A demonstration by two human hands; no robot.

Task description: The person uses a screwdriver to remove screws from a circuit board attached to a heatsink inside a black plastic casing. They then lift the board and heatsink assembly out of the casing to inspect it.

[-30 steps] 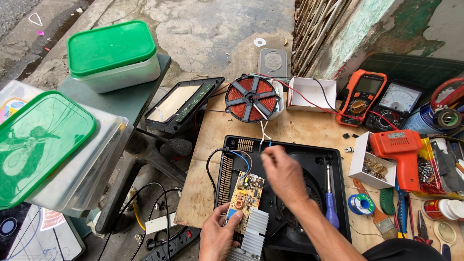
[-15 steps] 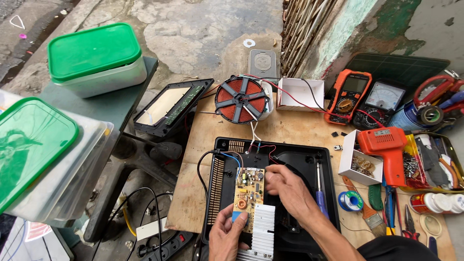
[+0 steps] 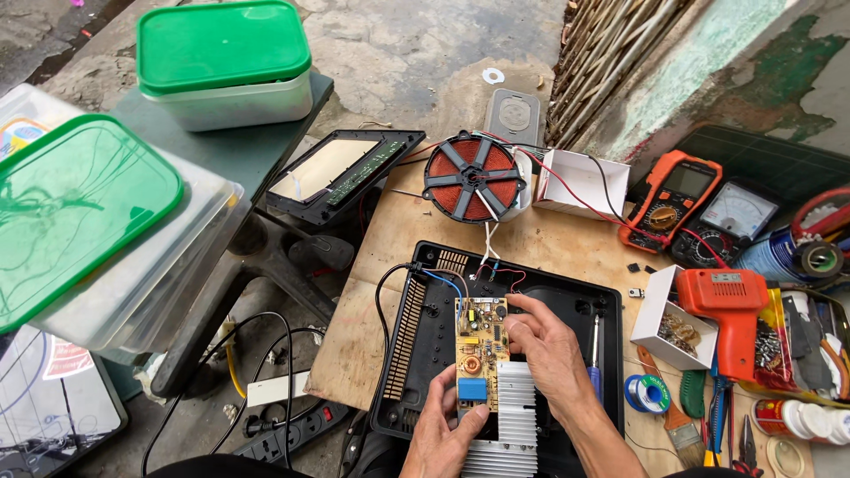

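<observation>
Yellow circuit board (image 3: 479,350) over the black casing (image 3: 425,354), in the grip of left hand (image 3: 440,435) and right hand (image 3: 547,352).

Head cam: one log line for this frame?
left hand: grips circuit board | right hand: on board's edge | under: black housing

Bare plywood (image 3: 390,265) free left of black housing (image 3: 425,354), coil (image 3: 475,176) behind, tools (image 3: 735,354) crowd right
</observation>
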